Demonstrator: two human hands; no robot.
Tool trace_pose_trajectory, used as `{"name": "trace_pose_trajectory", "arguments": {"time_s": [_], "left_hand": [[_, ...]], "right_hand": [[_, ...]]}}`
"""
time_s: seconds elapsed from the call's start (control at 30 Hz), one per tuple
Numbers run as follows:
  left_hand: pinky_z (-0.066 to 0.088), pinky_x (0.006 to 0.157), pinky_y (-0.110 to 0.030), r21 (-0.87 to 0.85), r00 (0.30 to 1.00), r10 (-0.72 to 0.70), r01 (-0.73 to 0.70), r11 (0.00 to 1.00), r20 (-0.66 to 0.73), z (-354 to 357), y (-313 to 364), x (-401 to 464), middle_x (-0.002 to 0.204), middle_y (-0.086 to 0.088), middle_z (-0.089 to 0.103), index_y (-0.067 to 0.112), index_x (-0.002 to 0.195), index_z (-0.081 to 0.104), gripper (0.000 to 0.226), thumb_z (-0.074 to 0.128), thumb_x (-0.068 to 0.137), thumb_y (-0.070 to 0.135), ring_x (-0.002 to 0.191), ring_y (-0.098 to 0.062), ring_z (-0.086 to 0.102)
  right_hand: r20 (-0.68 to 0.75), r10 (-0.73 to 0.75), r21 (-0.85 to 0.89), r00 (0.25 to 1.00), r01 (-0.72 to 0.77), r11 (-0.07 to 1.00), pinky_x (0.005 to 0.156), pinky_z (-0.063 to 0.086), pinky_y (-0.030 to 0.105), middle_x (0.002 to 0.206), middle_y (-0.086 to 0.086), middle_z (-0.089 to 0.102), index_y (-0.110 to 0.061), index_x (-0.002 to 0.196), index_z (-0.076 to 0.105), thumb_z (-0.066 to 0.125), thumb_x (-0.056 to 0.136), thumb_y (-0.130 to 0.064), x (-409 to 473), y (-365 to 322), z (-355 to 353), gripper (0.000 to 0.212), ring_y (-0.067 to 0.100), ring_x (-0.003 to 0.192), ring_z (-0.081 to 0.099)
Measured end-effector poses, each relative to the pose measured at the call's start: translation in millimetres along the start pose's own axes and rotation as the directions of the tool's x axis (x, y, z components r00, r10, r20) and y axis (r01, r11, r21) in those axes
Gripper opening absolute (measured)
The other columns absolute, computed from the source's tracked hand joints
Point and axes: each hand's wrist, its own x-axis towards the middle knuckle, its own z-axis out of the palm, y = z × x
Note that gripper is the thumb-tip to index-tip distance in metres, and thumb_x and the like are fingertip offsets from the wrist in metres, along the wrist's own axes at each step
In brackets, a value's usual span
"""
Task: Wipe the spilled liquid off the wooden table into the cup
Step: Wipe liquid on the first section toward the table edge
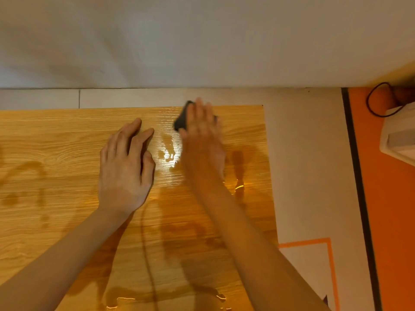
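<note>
A: Where does our spill (168, 153) stand? We see glossy pools on the wooden worktop (56, 135): 1 between our 2 hands, 1 glinting beside our right forearm, and more along the near edge (121, 299), with darker damp streaks off to the left.

B: So we judge we are in the wiping step, and early in it, since most of the wet remains. Our right hand (202, 129) lies flat, fingers straight, pressing a dark cloth or sponge (182, 120) near the far edge of the worktop. That grip is not curled round it; we only press it down. The hand is blurred, so we cannot say more about the fingers.

A: And our left hand (125, 162)?

B: It rests palm down on the wood just left of the middle pool, fingers relaxed, holding nothing. We take it as a brace.

A: What about the cup?

B: We see none anywhere in view, so we cannot say what it holds or where it waits. That matters: the next move, as we judge it, calls for dragging the cloth toward us through the middle pool and herding the liquid to an edge, but we need the cup under that edge first.

A: Beyond the worktop, we see pale floor, an orange strip with a black cable (379, 99), and a white object (399, 140) at right.
</note>
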Motion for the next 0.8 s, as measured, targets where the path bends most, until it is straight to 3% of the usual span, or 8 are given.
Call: {"name": "trace_pose_trajectory", "arguments": {"time_s": [0.1, 0.2, 0.3, 0.37, 0.47, 0.6, 0.73, 0.8], "left_hand": [[0.032, 0.113, -0.056, 0.0, 1.0, -0.002, 0.002, 1.0, 0.001, 0.0, 1.3, 0.4, 0.157, -0.01, 0.041, 0.011, 0.142, 0.051, 0.043, 0.04, 0.102, 0.021, 0.143, -0.033, 0.038], [0.032, 0.113, -0.056, -0.001, 1.0, 0.005, -0.005, 1.0, 0.001, 0.5, 2.0, -0.6, 0.156, -0.011, 0.041, 0.011, 0.142, 0.05, 0.042, 0.04, 0.102, 0.021, 0.143, -0.034, 0.038], [0.033, 0.113, -0.056, 0.007, 1.0, 0.012, -0.012, 1.0, -0.004, 0.3, 0.4, -0.8, 0.156, -0.011, 0.041, 0.011, 0.142, 0.05, 0.042, 0.04, 0.102, 0.021, 0.143, -0.034, 0.038], [0.033, 0.113, -0.055, 0.005, 1.0, 0.018, -0.018, 1.0, -0.004, 0.0, -0.3, -0.6, 0.155, -0.011, 0.041, 0.011, 0.142, 0.05, 0.042, 0.04, 0.103, 0.022, 0.142, -0.034, 0.038], [0.033, 0.113, -0.055, 0.012, 1.0, 0.021, -0.021, 1.0, -0.01, -0.5, 0.0, -1.1, 0.155, -0.011, 0.042, 0.012, 0.142, 0.05, 0.042, 0.039, 0.103, 0.022, 0.142, -0.033, 0.038], [0.034, 0.112, -0.054, 0.005, 1.0, 0.026, -0.025, 1.0, -0.017, -0.2, 1.1, -1.4, 0.155, -0.011, 0.042, 0.011, 0.141, 0.051, 0.041, 0.04, 0.102, 0.021, 0.142, -0.034, 0.039], [0.034, 0.112, -0.052, 0.011, 0.999, 0.032, -0.032, 0.999, -0.032, 1.1, -1.0, 1.3, 0.154, -0.012, 0.043, 0.011, 0.141, 0.052, 0.041, 0.041, 0.102, 0.019, 0.142, -0.033, 0.04], [0.034, 0.112, -0.053, 0.014, 0.999, 0.037, -0.037, 0.999, -0.031, 1.9, -1.2, -1.0, 0.154, -0.012, 0.043, 0.01, 0.141, 0.052, 0.041, 0.042, 0.102, 0.019, 0.142, -0.034, 0.04]], "right_hand": [[-0.073, -0.17, 0.057, 0.983, 0.174, 0.983, 0.12, 0.005, 0.041, 0.159, 0.008, 0.025, -0.013, 0.152, 0.025, 0.039, 0.102, -0.028, 5.1, 13.8, 3.0, 0.054, 0.026, 0.148, 0.018], [-0.166, 0.035, 0.136, 0.985, -0.012, 0.991, 0.118, 0.022, 0.055, 0.151, 0.013, 0.041, -0.009, 0.145, 0.041, 0.036, 0.1, -0.024, 6.8, 86.3, -6.1, 0.047, 0.036, 0.142, 0.032], [-0.174, 0.291, 0.246, 0.941, -0.245, 0.938, 0.118, 0.018, 0.057, 0.156, 0.016, 0.03, -0.006, 0.147, 0.036, 0.032, 0.103, -0.022, 8.7, 96.7, -11.5, 0.047, 0.037, 0.147, 0.019], [-0.192, 0.197, 0.14, 0.961, -0.172, 0.975, 0.121, 0.01, 0.053, 0.159, 0.015, 0.023, -0.008, 0.148, 0.035, 0.026, 0.1, -0.023, -6.3, 58.1, -1.6, 0.05, 0.036, 0.148, 0.014], [-0.143, -0.001, 0.117, 0.99, 0.018, 0.993, 0.121, 0.015, 0.042, 0.159, 0.007, 0.024, -0.015, 0.149, 0.032, 0.04, 0.1, -0.025, -56.4, 13.3, 11.0, 0.051, 0.027, 0.149, 0.016], [-0.125, -0.143, 0.016, 0.982, 0.146, 0.989, 0.119, 0.017, 0.044, 0.156, 0.011, 0.031, -0.007, 0.145, 0.04, 0.035, 0.099, -0.03, -50.9, 42.3, 6.7, 0.052, 0.03, 0.146, 0.024], [-0.173, 0.149, 0.157, 0.974, -0.122, 0.98, 0.121, 0.008, 0.037, 0.157, 0.015, 0.029, -0.001, 0.147, 0.034, 0.039, 0.104, -0.02, 13.5, 69.8, -0.3, 0.048, 0.031, 0.147, 0.023], [-0.201, 0.149, 0.101, 0.968, -0.13, 0.986, 0.122, 0.012, 0.039, 0.158, 0.012, 0.027, -0.008, 0.15, 0.026, 0.047, 0.101, -0.019, -19.8, 51.4, 5.9, 0.054, 0.027, 0.147, 0.024]]}}
